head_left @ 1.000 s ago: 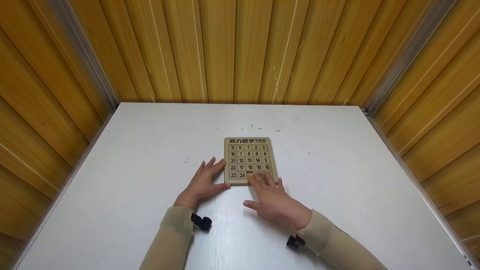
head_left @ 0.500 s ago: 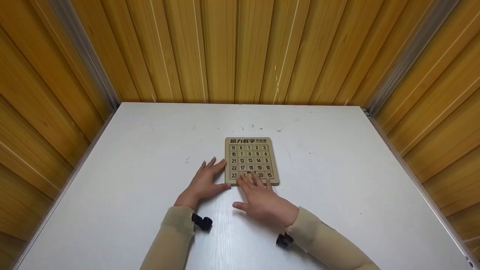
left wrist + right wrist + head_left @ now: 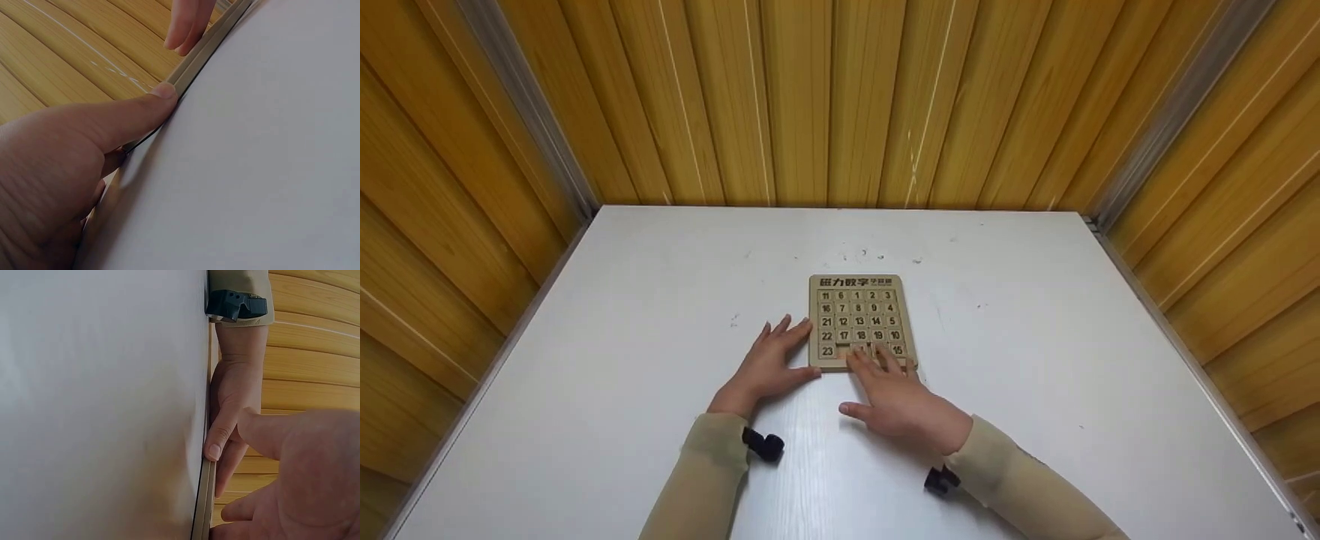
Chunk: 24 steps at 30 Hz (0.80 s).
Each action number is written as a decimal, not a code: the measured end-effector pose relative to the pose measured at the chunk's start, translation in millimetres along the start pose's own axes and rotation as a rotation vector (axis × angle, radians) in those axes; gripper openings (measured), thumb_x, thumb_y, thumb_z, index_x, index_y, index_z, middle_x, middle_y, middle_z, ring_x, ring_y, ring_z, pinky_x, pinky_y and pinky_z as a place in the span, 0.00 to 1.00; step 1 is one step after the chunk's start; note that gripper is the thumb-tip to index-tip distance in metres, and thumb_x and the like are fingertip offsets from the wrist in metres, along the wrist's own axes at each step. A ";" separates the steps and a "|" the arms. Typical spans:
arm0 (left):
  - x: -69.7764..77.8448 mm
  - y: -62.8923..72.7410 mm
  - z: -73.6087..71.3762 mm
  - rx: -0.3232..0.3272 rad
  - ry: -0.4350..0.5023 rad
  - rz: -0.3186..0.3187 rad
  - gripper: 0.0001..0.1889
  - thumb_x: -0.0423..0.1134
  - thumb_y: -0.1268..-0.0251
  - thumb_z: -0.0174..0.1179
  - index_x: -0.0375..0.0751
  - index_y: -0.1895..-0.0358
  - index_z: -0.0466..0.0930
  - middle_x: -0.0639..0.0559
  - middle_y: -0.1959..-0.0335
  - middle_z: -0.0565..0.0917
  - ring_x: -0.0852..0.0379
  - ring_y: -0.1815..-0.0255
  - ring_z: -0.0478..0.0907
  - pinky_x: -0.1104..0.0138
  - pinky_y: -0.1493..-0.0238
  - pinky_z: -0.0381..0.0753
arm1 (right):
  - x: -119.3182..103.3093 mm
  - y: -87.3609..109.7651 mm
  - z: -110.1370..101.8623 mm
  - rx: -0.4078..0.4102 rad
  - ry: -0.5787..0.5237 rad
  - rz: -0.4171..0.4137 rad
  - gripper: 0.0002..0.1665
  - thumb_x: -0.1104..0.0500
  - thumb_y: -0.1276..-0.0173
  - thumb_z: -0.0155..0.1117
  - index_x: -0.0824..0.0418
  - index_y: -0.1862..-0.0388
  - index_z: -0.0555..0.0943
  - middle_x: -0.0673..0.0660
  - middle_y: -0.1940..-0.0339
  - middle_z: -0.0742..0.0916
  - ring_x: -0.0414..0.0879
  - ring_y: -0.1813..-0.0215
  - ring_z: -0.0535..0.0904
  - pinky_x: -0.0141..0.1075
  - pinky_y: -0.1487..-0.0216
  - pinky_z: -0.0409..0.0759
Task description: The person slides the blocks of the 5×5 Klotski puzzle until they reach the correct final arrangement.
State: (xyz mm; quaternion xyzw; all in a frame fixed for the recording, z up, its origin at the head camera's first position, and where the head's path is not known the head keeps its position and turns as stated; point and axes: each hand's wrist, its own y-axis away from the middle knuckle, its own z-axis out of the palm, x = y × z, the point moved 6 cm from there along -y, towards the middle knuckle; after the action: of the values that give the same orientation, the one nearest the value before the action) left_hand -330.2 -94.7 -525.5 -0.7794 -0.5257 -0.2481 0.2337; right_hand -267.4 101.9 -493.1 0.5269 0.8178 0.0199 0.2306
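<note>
A wooden number slide puzzle (image 3: pixel 859 321) lies flat on the white table in the head view, with dark numerals on its square tiles. Along its left side and near-left corner rests my left hand (image 3: pixel 767 365), fingers spread, thumb at the near edge. The left wrist view shows that thumb (image 3: pixel 135 115) straight against the puzzle's edge. My right hand (image 3: pixel 904 401) lies over the near side, its fingertips touching bottom-row tiles and partly hiding them. A gap shows right of tile 23 (image 3: pixel 827 351). In the right wrist view, the right palm (image 3: pixel 320 472) hides most of the puzzle.
The white table (image 3: pixel 682 285) extends around the puzzle, with small dark marks behind it. Wood-patterned panels (image 3: pixel 855 105) enclose the back and both sides. Each wrist carries a small black camera, such as the left one (image 3: pixel 765 445).
My right hand moved left across the bottom row, then back slightly right. The gap has shifted one place left, to beside tile 23. The left hand and the puzzle frame have stayed put.
</note>
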 end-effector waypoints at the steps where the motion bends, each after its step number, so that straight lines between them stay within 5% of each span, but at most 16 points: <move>1: -0.1 0.2 0.0 -0.002 0.000 -0.004 0.46 0.55 0.41 0.73 0.46 0.21 0.64 0.51 0.20 0.67 0.44 0.14 0.51 0.46 0.12 0.40 | 0.7 0.5 -0.3 -0.001 0.000 0.003 0.52 0.32 0.25 0.54 0.52 0.13 0.47 0.54 0.12 0.52 0.60 0.12 0.34 0.69 0.17 0.32; 24: -0.9 -1.0 1.0 -0.003 -0.018 -0.019 0.46 0.57 0.40 0.72 0.48 0.20 0.63 0.52 0.19 0.66 0.45 0.14 0.51 0.45 0.12 0.40 | -32.6 -14.4 8.1 -0.027 0.039 -0.058 0.54 0.29 0.26 0.52 0.52 0.13 0.46 0.53 0.12 0.47 0.58 0.12 0.31 0.69 0.17 0.33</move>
State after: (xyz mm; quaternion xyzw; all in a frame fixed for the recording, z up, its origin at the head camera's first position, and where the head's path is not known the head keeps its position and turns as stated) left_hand -331.3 -94.4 -526.7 -0.7771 -0.5345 -0.2442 0.2254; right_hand -265.4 65.4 -492.7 0.4994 0.8367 0.0346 0.2223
